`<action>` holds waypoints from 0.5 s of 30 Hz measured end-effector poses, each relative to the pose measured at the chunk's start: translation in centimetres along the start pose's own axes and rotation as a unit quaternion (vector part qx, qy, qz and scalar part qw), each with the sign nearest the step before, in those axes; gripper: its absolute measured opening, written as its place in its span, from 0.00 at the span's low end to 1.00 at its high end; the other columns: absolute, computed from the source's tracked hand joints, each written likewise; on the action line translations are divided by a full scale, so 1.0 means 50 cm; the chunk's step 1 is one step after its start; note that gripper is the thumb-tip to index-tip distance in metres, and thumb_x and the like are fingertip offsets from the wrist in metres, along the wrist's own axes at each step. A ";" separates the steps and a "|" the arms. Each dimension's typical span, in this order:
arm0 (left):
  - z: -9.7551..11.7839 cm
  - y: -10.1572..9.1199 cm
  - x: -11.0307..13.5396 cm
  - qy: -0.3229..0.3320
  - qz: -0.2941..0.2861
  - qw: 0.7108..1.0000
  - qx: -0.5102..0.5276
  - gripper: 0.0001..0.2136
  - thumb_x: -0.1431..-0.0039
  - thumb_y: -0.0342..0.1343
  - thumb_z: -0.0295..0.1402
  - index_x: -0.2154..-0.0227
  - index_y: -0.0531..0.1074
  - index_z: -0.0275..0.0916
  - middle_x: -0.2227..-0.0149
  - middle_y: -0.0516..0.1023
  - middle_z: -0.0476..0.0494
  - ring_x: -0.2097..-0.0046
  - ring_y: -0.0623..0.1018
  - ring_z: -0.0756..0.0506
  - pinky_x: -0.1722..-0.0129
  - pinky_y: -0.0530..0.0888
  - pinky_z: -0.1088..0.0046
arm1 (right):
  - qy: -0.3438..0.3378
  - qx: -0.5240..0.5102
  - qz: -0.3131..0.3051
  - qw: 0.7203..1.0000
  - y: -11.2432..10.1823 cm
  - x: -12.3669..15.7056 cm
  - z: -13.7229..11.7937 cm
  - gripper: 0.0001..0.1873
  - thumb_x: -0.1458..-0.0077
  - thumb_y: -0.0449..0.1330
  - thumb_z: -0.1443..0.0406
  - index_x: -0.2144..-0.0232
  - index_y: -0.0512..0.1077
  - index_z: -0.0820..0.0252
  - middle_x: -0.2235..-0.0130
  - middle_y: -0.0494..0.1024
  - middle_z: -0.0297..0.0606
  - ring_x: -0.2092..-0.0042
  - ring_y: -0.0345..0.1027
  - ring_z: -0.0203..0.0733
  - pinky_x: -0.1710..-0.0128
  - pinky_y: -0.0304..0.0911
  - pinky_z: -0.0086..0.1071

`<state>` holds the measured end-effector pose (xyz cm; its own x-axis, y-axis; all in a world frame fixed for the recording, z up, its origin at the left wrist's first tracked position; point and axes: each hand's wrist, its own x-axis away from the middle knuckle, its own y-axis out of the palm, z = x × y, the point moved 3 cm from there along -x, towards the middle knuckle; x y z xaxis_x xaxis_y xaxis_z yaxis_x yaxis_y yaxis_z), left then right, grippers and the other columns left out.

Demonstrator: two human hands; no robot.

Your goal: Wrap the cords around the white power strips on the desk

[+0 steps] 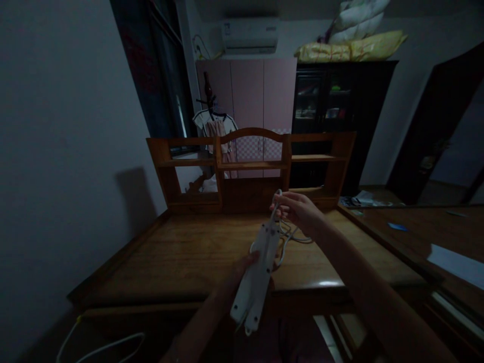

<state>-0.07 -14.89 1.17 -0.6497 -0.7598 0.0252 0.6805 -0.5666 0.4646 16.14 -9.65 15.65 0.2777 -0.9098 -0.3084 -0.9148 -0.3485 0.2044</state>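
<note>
A white power strip (258,275) is tilted above the near edge of the wooden desk (196,247), its screwed underside facing me. My left hand (242,269) grips it from the left side, the thumb lying on the underside and the other fingers hidden beneath. At the strip's far end my right hand (293,206) pinches the white cord (275,209) close to where it comes out. More of the cord lies in loose loops on the desktop, behind and to the right of the strip.
A wooden shelf unit (251,165) stands along the desk's back edge. To the right, another wooden surface holds a white sheet of paper (457,264) and a blue card (398,227). Another white cable (109,345) hangs at lower left. An open drawer (348,325) shows below right.
</note>
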 end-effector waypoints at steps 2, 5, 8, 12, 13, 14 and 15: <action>-0.019 0.012 0.007 -0.007 -0.017 1.000 -0.023 0.29 0.45 0.48 0.56 0.53 0.72 0.35 0.61 0.79 0.34 0.73 0.78 0.44 0.77 0.72 0.71 | 0.006 0.006 -0.013 1.000 0.014 0.005 0.003 0.15 0.52 0.67 0.58 0.69 0.71 0.65 0.70 0.78 0.41 0.75 0.68 0.30 0.76 0.63 0.22; -0.029 0.031 0.021 0.033 -0.056 0.997 -0.048 0.32 0.54 0.59 0.56 0.54 0.71 0.35 0.67 0.79 0.35 0.73 0.79 0.42 0.77 0.73 0.71 | 0.026 0.008 -0.020 0.999 0.016 0.010 0.013 0.16 0.54 0.68 0.58 0.69 0.71 0.65 0.71 0.78 0.39 0.76 0.67 0.29 0.77 0.61 0.22; -0.031 0.043 0.035 0.009 -0.058 0.998 -0.031 0.30 0.51 0.60 0.51 0.51 0.68 0.34 0.68 0.79 0.35 0.74 0.79 0.42 0.75 0.74 0.69 | 0.051 0.007 -0.023 0.998 0.005 0.011 0.023 0.17 0.55 0.69 0.57 0.69 0.70 0.64 0.71 0.78 0.38 0.77 0.66 0.29 0.78 0.60 0.23; -0.018 0.044 0.040 -0.003 -0.012 1.000 -0.014 0.30 0.51 0.62 0.44 0.47 0.64 0.38 0.64 0.79 0.35 0.69 0.80 0.40 0.71 0.75 0.66 | 0.069 -0.001 -0.022 0.997 -0.006 0.003 0.038 0.17 0.54 0.68 0.57 0.69 0.70 0.64 0.71 0.77 0.37 0.78 0.62 0.28 0.79 0.58 0.23; -0.015 0.041 0.037 -0.002 -0.006 1.000 -0.010 0.30 0.52 0.64 0.43 0.47 0.63 0.39 0.63 0.78 0.35 0.68 0.80 0.40 0.70 0.76 0.66 | 0.075 -0.004 -0.027 0.997 -0.007 -0.001 0.043 0.17 0.54 0.68 0.57 0.69 0.69 0.64 0.71 0.77 0.37 0.78 0.62 0.27 0.79 0.58 0.22; -0.012 0.038 0.033 -0.004 -0.004 1.000 -0.004 0.30 0.52 0.64 0.43 0.47 0.63 0.40 0.63 0.79 0.35 0.67 0.80 0.40 0.69 0.75 0.66 | 0.081 -0.008 -0.032 0.996 -0.007 -0.006 0.049 0.17 0.53 0.68 0.57 0.69 0.69 0.63 0.71 0.77 0.36 0.78 0.62 0.27 0.79 0.57 0.22; -0.009 0.033 0.027 -0.007 -0.003 1.000 0.002 0.29 0.51 0.63 0.45 0.48 0.64 0.40 0.63 0.79 0.35 0.67 0.80 0.40 0.68 0.75 0.65 | 0.089 -0.015 -0.036 0.995 -0.006 -0.010 0.056 0.16 0.53 0.67 0.57 0.70 0.69 0.63 0.71 0.76 0.36 0.78 0.62 0.27 0.79 0.57 0.22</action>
<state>0.34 -16.98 1.55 -0.6594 -0.7510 0.0349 0.6744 -0.5703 0.4690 15.46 -8.43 13.13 0.3919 -0.9071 -0.1537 -0.8821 -0.4179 0.2173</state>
